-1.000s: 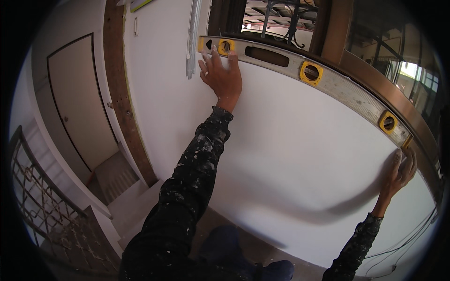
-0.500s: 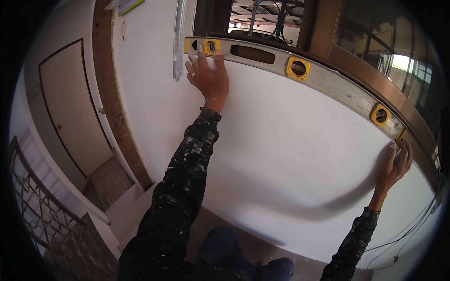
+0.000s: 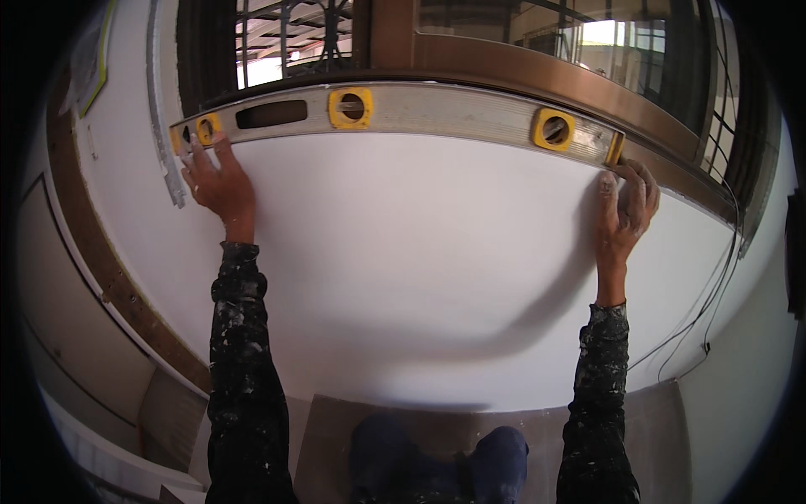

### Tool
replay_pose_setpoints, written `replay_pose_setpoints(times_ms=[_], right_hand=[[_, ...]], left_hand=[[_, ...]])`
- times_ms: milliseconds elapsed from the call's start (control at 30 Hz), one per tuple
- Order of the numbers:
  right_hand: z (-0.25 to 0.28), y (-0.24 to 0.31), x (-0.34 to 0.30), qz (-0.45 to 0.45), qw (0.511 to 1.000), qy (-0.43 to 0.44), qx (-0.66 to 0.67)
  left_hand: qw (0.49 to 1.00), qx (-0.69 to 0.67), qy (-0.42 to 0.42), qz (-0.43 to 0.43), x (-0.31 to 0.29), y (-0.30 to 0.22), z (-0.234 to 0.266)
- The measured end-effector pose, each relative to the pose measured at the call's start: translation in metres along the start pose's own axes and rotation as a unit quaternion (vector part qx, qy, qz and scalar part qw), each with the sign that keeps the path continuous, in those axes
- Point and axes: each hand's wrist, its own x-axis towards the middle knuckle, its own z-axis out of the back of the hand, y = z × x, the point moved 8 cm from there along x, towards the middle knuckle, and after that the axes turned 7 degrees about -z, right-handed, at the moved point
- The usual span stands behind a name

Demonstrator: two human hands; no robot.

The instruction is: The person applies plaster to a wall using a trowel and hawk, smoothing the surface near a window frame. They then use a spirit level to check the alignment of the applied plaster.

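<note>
A long metal spirit level (image 3: 453, 113) with yellow vial frames lies against the white wall (image 3: 420, 227), just under the window frame (image 3: 504, 71). At its left end, the fingertips of my left hand (image 3: 222, 185) press on the level beside the yellow vial. My right hand (image 3: 623, 210) holds the right end, its thumb below and its fingers bent round the end. Both arms reach up in dark sleeves spotted with white. Part of the right fingers is hidden behind the level's end.
A metal corner strip (image 3: 159, 109) runs down the wall on the left. Farther left are a brown board (image 3: 109, 260) and a door (image 3: 63, 311). Loose black cables (image 3: 724, 277) hang at the right. Below, my knees (image 3: 501, 458) show over a brownish-grey floor (image 3: 327, 420).
The view has swung to the right, so the level and both hands appear farther left and straighter. Both hands stay at the same ends of the level.
</note>
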Motion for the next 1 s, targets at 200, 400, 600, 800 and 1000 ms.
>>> replay_pose_setpoints(times_ms=[200, 400, 600, 800, 1000], right_hand=[[-0.001, -0.003, 0.000, 0.003, 1.000, 0.004, -0.011], [-0.002, -0.004, -0.001, 0.010, 1.000, 0.003, -0.011], [-0.002, -0.003, -0.003, 0.006, 1.000, 0.002, -0.023], [-0.003, -0.001, -0.003, -0.002, 1.000, 0.023, -0.010], [-0.007, -0.007, -0.005, -0.018, 0.999, 0.032, -0.025]], left_hand=[[0.999, -0.032, 0.001, 0.026, -0.004, 0.006, -0.003], [0.974, 0.163, -0.023, -0.153, -0.002, 0.005, -0.008], [0.971, 0.175, -0.037, -0.161, -0.006, 0.001, -0.008], [0.999, 0.015, -0.036, -0.009, -0.005, 0.010, -0.001], [0.999, -0.016, -0.017, 0.029, -0.004, 0.008, 0.000]])
